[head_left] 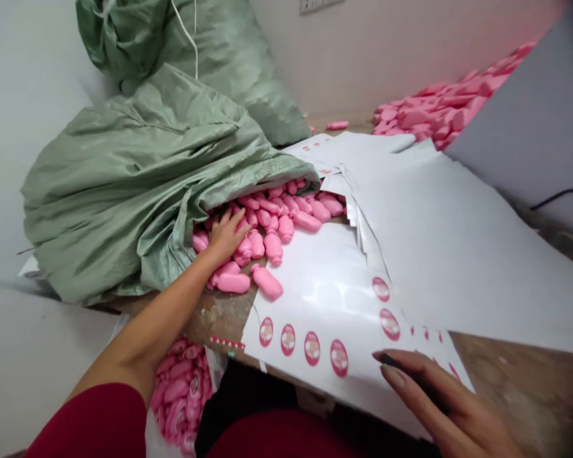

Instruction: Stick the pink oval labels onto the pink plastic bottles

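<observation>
My left hand (228,236) rests with spread fingers on a heap of small pink bottle-shaped pieces (272,245) at the mouth of a green sack (138,159). Whether its hidden fingertips grip one of them cannot be told. Two loose pink pieces lie near the wrist, one touching a white sticker sheet (310,280). Oval pink labels (339,357) line that sheet's near and right edges. Over the sheet's front right part, my right hand (439,394) has thumb and forefinger brought close together around something small and dark, too unclear to name.
More white sheets (449,222) overlap at the right on the brown table (530,375). A large pile of pink pieces (439,111) lies at the back right, beside a grey panel (535,121). Below the table edge, labelled pink pieces (184,394) fill a container. Another green sack (239,57) stands behind.
</observation>
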`<state>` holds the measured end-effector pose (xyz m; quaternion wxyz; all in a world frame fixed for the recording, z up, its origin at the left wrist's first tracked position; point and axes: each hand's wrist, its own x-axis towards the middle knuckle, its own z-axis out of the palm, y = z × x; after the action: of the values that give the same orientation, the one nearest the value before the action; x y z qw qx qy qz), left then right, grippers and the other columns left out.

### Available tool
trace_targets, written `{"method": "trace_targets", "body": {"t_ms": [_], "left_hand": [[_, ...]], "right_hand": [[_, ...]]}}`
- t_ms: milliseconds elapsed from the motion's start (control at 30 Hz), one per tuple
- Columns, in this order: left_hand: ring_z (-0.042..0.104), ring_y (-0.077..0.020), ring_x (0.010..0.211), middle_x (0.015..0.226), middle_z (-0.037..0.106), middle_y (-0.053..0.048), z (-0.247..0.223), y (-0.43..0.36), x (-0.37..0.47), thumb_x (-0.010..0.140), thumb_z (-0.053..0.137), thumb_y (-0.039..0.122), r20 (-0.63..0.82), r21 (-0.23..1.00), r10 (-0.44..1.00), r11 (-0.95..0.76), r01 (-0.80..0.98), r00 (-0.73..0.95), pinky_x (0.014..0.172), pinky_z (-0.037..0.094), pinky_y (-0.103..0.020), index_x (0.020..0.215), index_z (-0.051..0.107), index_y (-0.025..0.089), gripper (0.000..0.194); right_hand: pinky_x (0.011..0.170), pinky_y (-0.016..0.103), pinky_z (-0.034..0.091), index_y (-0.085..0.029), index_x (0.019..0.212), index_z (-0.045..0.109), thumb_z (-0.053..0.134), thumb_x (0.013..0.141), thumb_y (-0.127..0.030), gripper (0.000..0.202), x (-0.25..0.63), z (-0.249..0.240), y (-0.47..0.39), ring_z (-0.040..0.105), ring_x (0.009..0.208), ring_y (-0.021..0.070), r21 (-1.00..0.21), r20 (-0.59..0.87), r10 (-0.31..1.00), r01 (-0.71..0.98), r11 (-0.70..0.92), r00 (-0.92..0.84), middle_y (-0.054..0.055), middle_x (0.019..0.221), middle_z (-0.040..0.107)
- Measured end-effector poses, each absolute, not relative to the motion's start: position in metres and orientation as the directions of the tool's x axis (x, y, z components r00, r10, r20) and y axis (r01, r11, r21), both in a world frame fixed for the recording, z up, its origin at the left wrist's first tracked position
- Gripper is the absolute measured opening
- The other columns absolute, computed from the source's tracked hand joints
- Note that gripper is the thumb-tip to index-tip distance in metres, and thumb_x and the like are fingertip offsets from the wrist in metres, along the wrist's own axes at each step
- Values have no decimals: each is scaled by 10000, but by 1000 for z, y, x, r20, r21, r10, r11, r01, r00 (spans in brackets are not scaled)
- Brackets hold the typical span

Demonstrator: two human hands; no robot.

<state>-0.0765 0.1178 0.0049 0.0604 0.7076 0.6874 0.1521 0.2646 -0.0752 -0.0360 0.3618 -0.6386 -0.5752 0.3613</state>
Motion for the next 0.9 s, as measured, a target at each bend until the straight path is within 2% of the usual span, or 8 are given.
{"method": "trace_targets", "body": {"t_ms": [100,200,267,367,433,633,833,900], "left_hand": [[486,-292,1323,1422,557,-135,23,71,-72,967,482,303,86,168,989,-136,976,123,1130,365,-465,1349,593,189,415],[605,-301,1110,1176,691,-102,27,24,-67,875,571,283,-40,105,965,-256,961,261,1001,457,-457,1130,721,238,299],[637,-304,987,1028,721,-113,19,2,-67,846,531,217,-118,61,940,-315,947,320,910,491,-460,1028,743,226,280],[628,-328,973,1147,701,-144,1,-12,-75,796,472,157,-164,-110,914,-390,914,370,834,505,-480,1104,714,211,395],[603,-336,1048,1278,649,-124,-8,-17,-84,818,486,206,-101,-172,916,-400,900,388,868,499,-487,1157,686,239,395],[561,-348,1092,1154,629,-189,-19,-35,-101,920,507,375,177,-105,979,-79,991,97,973,465,-518,1181,603,110,384],[567,-287,1182,1290,591,-155,-22,-25,-108,923,509,288,196,-46,981,4,999,5,1005,472,-432,1293,565,169,393],[582,-266,1170,1249,625,-133,-10,-26,-116,941,465,275,183,-35,983,7,999,-1,1014,464,-411,1255,591,178,352]], "right_hand": [[713,331,617,-291,841,793,679,734,-625,369,275,-30,-85,745,861,292,-880,-39,993,467,-85,107,51,919,799],[729,329,591,-279,842,767,689,774,-563,302,285,-21,-91,725,845,268,-894,-52,994,440,-88,91,50,892,780],[710,321,567,-265,837,733,647,820,-541,289,289,-14,-93,701,795,240,-914,-32,990,398,-85,137,39,844,753],[679,315,528,-244,870,699,603,870,-509,282,290,-11,-90,664,756,214,-919,-37,988,382,-92,147,26,813,723],[681,311,514,-235,886,694,581,892,-486,276,290,-14,-88,652,756,204,-920,-43,991,382,-90,130,26,813,715],[739,355,541,-248,927,722,576,857,-545,338,282,-33,-83,690,834,250,-909,-93,993,401,-117,78,46,881,746],[705,394,570,-295,928,737,566,827,-621,382,269,-37,-68,727,856,301,-864,-74,997,498,-72,15,45,927,784],[710,390,584,-302,944,740,570,837,-603,362,265,-36,-67,737,878,302,-861,-59,998,508,-35,-30,40,952,790]]}}
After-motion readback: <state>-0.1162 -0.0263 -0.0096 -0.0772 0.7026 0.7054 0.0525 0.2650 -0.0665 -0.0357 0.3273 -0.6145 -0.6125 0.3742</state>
